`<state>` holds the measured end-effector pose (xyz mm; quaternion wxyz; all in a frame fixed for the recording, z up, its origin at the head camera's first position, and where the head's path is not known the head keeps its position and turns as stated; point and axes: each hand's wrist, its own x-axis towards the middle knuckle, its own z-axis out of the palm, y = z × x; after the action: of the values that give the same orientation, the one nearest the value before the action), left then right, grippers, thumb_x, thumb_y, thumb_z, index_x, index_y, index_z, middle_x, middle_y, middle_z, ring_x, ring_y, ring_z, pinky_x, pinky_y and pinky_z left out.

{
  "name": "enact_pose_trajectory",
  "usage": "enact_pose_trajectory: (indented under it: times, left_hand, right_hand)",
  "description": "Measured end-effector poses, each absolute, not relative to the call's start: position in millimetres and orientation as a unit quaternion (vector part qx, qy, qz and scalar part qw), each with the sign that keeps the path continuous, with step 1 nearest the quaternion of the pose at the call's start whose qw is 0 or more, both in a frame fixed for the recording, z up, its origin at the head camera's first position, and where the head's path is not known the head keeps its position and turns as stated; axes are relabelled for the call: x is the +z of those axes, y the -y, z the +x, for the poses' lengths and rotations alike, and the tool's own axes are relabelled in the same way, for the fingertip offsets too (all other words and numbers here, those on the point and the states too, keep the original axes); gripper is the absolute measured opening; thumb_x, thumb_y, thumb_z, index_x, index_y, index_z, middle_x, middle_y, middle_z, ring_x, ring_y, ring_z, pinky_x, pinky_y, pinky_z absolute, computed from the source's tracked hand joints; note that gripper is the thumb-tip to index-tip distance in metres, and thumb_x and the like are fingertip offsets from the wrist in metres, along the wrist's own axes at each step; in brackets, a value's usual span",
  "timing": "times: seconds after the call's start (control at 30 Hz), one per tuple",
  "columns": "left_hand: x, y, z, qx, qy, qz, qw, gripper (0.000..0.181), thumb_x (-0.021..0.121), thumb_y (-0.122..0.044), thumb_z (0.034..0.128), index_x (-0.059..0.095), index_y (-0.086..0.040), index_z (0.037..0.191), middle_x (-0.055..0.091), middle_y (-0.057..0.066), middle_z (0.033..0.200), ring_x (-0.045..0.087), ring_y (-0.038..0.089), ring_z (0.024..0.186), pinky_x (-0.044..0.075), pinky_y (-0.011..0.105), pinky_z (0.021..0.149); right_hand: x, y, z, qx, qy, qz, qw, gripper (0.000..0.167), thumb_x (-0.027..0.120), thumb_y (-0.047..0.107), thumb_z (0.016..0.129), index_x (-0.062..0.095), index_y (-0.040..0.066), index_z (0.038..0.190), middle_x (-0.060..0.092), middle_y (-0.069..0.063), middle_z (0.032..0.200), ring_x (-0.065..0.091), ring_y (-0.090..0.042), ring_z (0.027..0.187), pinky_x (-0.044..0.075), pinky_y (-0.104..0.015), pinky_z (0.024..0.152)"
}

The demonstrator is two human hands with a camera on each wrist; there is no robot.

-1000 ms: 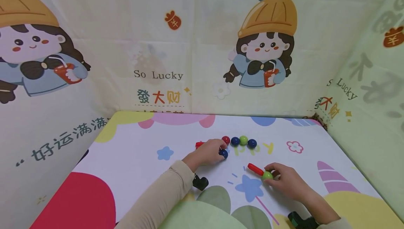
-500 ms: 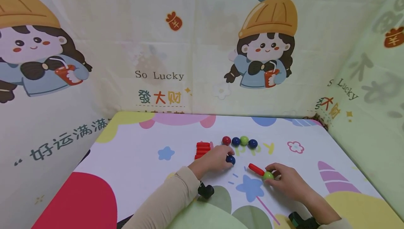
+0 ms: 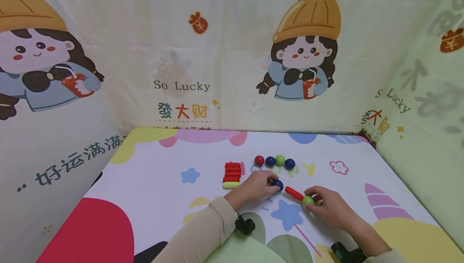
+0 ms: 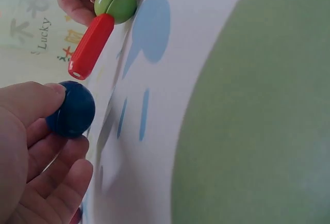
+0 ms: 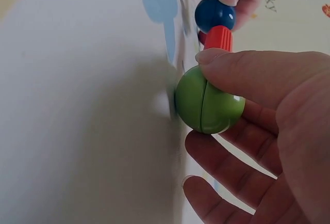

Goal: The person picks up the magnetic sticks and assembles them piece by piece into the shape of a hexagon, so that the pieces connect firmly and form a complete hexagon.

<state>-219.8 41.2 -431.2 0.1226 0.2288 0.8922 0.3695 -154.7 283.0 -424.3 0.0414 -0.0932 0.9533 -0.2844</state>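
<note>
My left hand point(image 3: 256, 188) pinches a dark blue ball point(image 4: 72, 109) between thumb and fingers. Opposite it, my right hand point(image 3: 331, 206) pinches a green ball point(image 5: 210, 100) with a seam round its middle. A red stick point(image 4: 92, 46) is attached to the green ball and points toward the blue ball. In the left wrist view a small gap shows between the stick's free end and the blue ball. Seen from the right wrist, the blue ball overlaps the stick's far end.
Behind the hands stands a row of balls: a red ball point(image 3: 259, 160), two blue ones and a green ball point(image 3: 280, 160). Left of my left hand lie several red sticks point(image 3: 233, 172) stacked in a column with a yellow-green stick point(image 3: 231, 185). A patterned cloth covers the table point(image 3: 156, 198).
My left hand has moved right and toward me with the blue ball, close to the red stick's end. This uncovered the stick column. My right hand has stayed nearly still.
</note>
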Motion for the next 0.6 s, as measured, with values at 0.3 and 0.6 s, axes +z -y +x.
enact_pose_trajectory:
  times: [0.3, 0.6]
  left_hand:
    - [-432.7, -44.8, -218.1, 0.427, -0.87, 0.2, 0.143, 0.033, 0.074, -0.022, 0.0924, 0.069, -0.012, 0.123, 0.063, -0.009, 0.093, 0.056, 0.006, 0.084, 0.051, 0.018, 0.073]
    - [-435.7, -47.0, -219.1, 0.429, -0.869, 0.201, 0.145, 0.034, 0.075, -0.023, 0.0923, 0.069, -0.012, 0.124, 0.063, -0.009, 0.093, 0.056, 0.007, 0.084, 0.051, 0.018, 0.073]
  right_hand:
    - [-425.7, -284.3, -156.5, -0.282, -0.954, -0.095, 0.044, 0.039, 0.084, 0.021, 0.081, 0.068, 0.006, 0.113, 0.067, -0.001, 0.102, 0.062, -0.017, 0.086, 0.054, -0.035, 0.075]
    - [-426.6, -284.6, -156.0, -0.281, -0.954, -0.094, 0.046, 0.038, 0.084, 0.02, 0.081, 0.068, 0.005, 0.113, 0.067, -0.001, 0.103, 0.062, -0.017, 0.086, 0.054, -0.034, 0.075]
